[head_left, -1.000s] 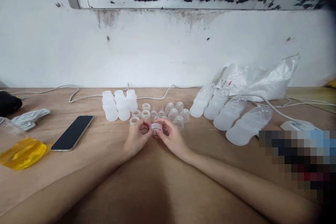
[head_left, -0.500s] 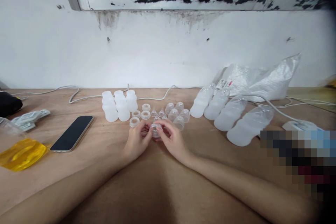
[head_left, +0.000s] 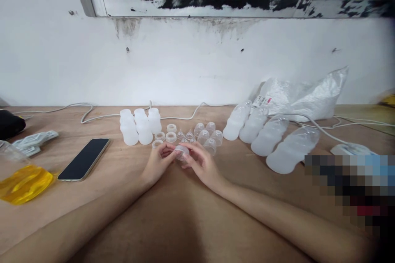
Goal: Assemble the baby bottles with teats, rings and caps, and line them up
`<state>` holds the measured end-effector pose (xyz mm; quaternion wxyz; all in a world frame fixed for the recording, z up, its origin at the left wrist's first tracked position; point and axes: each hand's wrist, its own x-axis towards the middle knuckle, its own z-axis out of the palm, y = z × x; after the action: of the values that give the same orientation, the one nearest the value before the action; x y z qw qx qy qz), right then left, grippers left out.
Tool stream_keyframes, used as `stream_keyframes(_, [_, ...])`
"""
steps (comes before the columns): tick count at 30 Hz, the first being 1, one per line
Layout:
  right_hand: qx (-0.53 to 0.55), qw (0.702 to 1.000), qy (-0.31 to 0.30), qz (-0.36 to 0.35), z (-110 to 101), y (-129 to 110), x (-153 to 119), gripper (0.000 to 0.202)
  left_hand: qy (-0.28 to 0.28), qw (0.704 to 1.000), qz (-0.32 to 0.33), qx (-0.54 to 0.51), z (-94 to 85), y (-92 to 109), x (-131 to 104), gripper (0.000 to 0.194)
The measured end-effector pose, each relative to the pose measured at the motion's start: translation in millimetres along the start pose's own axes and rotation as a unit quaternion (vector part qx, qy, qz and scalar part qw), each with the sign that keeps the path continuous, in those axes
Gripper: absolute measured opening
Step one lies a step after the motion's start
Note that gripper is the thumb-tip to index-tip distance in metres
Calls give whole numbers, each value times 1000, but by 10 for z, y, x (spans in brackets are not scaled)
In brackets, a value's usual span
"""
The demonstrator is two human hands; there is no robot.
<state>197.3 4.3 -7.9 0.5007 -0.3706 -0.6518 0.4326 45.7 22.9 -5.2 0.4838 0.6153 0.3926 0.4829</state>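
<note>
Clear ring: You had the clear ring [head_left: 181, 153] between both hands, near the middle of the surface [head_left: 173, 222]; whether its underside touched down was hidden.
Ring work: The step in hand looked like turning or seating the ring by fingertip; the next move seemed to call for a light, even pinch.
Left hand: Your left hand [head_left: 159, 161] was clamped on the ring's left side, thumb nearest you.
Right hand: Your right hand [head_left: 204, 165] was clamped on its right side, fingers curled behind.
Forearms: Yours ran in low from both sides, meeting in a V.
Small parts: Loose rings [head_left: 171, 139], teats [head_left: 180, 135] and clear caps [head_left: 203, 136] lay just beyond your fingers.
Bottles: Uncapped bottles [head_left: 143, 128] stood left, capped bottles [head_left: 273, 134] right.
</note>
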Motion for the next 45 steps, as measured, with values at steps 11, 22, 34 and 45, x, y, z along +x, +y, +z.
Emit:
stream_keyframes(11, [224,962,-14,153,-19,6,79,46,29,987,65,141,-18,-57,-43,18])
stream_keyframes(22, [214,964,-31,157,-25,-19,84,71,263,728,219,595,-639,428,201,42])
stream_keyframes(34, [148,975,-26,166,-48,13,81,43,240,662,188,685,-858,278,310,40])
stream_keyframes(45, [139,982,-12,124,-145,-3,15,41,89,836,198,504,-386,738,-33,36])
